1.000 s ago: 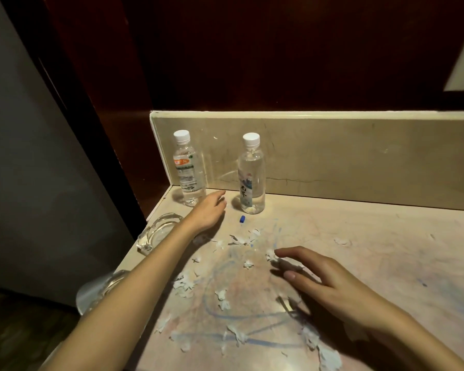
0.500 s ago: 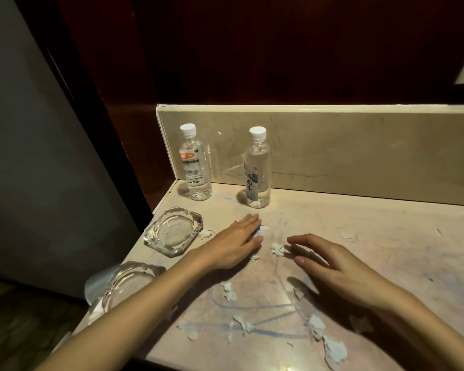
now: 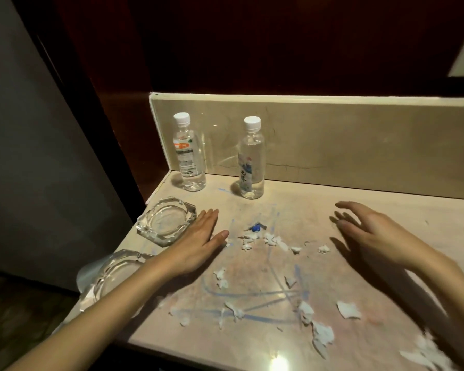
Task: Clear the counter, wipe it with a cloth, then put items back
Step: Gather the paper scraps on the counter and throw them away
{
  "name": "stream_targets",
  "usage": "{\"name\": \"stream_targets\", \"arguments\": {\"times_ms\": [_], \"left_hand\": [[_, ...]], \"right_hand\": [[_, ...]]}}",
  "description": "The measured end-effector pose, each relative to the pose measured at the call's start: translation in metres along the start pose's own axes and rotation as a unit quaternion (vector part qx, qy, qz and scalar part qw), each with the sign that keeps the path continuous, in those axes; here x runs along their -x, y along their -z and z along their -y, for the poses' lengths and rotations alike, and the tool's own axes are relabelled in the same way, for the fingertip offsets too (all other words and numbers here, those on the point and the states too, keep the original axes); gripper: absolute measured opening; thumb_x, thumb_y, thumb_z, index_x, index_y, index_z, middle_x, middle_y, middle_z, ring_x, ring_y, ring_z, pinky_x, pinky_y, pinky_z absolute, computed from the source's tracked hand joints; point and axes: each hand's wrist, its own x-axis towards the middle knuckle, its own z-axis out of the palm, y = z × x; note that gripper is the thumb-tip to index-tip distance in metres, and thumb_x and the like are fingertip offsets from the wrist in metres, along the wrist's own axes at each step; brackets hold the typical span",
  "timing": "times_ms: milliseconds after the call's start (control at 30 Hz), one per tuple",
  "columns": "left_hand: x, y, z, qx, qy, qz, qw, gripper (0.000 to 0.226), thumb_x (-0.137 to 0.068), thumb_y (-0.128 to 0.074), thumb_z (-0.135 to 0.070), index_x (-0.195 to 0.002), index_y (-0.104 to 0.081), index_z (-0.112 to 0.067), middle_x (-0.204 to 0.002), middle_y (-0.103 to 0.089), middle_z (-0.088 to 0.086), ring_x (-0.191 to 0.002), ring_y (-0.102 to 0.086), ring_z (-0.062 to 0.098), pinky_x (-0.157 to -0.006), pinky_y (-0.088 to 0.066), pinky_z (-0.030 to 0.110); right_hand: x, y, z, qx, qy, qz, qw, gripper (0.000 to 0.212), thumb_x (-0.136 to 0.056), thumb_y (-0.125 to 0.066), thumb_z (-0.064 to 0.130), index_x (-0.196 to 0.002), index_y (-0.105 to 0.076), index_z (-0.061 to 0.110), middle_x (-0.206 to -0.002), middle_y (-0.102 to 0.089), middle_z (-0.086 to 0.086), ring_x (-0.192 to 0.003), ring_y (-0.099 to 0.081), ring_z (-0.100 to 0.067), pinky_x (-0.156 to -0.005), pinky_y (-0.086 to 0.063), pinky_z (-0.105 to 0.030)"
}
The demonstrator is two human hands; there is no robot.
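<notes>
Two clear water bottles with white caps stand at the back: one with an orange label on the left, one with a blue print beside it. Two glass ashtrays sit along the left edge, one farther and one nearer. My left hand lies flat on the beige counter with straight fingers, right next to the farther ashtray. My right hand hovers above the counter, fingers spread and loose, holding nothing. Torn white paper scraps and a small blue bit lie between the hands.
Blue pen-like marks streak the counter. More paper scraps lie near the front edge and at the lower right. A stone backsplash closes the back; dark wood panelling rises above it. The counter ends at its left edge above the floor.
My left hand has slid left from the middle of the counter to beside the farther ashtray. My right hand has lifted and moved right, with its fingers spread wider.
</notes>
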Motion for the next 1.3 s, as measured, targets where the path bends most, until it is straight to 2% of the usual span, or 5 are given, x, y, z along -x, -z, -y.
{"name": "stream_targets", "arguments": {"times_ms": [467, 633, 733, 900, 1300], "left_hand": [[-0.025, -0.044, -0.087, 0.129, -0.176, 0.054, 0.974, 0.060, -0.100, -0.040, -0.040, -0.151, -0.019, -0.019, -0.157, -0.025, -0.003, -0.141, -0.024, 0.003, -0.117, -0.021, 0.024], [-0.033, -0.034, -0.090, 0.205, -0.173, 0.021, 0.963, 0.061, -0.092, -0.042, -0.043, -0.147, -0.032, -0.019, -0.148, -0.041, -0.001, -0.132, -0.042, 0.002, -0.111, -0.034, 0.025], [-0.049, -0.027, -0.086, 0.179, -0.122, -0.022, 0.976, 0.063, -0.096, -0.037, -0.049, -0.150, -0.026, -0.018, -0.154, -0.033, 0.005, -0.140, -0.032, 0.012, -0.117, -0.025, 0.036], [-0.044, -0.046, -0.104, 0.084, -0.151, 0.011, 0.985, 0.056, -0.102, -0.032, -0.036, -0.151, -0.018, -0.014, -0.159, -0.017, 0.002, -0.147, -0.010, 0.010, -0.114, -0.004, 0.018], [-0.012, -0.044, -0.113, 0.246, -0.180, 0.062, 0.950, 0.048, -0.101, -0.039, -0.031, -0.147, -0.035, -0.017, -0.149, -0.040, -0.005, -0.133, -0.040, 0.002, -0.112, -0.029, 0.020]], "right_hand": [[0.052, -0.031, 0.039, -0.026, 0.061, 0.163, 0.984, 0.067, -0.097, -0.040, 0.047, -0.153, -0.009, 0.027, -0.155, -0.009, 0.019, -0.140, -0.009, 0.008, -0.110, -0.006, -0.006], [0.092, 0.008, 0.023, -0.105, -0.043, -0.004, 0.993, 0.063, -0.087, -0.039, 0.050, -0.146, -0.029, 0.033, -0.147, -0.026, 0.022, -0.120, -0.026, 0.030, -0.097, -0.017, 0.005], [0.130, 0.003, 0.001, -0.116, -0.133, -0.088, 0.980, 0.065, -0.084, -0.032, 0.067, -0.142, -0.035, 0.037, -0.144, -0.038, 0.018, -0.128, -0.037, 0.009, -0.103, -0.028, -0.015], [0.154, -0.042, -0.006, -0.052, -0.196, -0.100, 0.974, 0.079, -0.084, -0.023, 0.070, -0.149, -0.027, 0.025, -0.158, -0.019, 0.011, -0.141, -0.009, 0.004, -0.117, -0.007, -0.022], [0.095, -0.079, 0.065, -0.031, -0.115, -0.054, 0.991, 0.062, -0.100, -0.026, 0.048, -0.154, -0.011, 0.021, -0.161, -0.004, 0.007, -0.146, 0.002, -0.002, -0.114, 0.008, -0.018]]}}
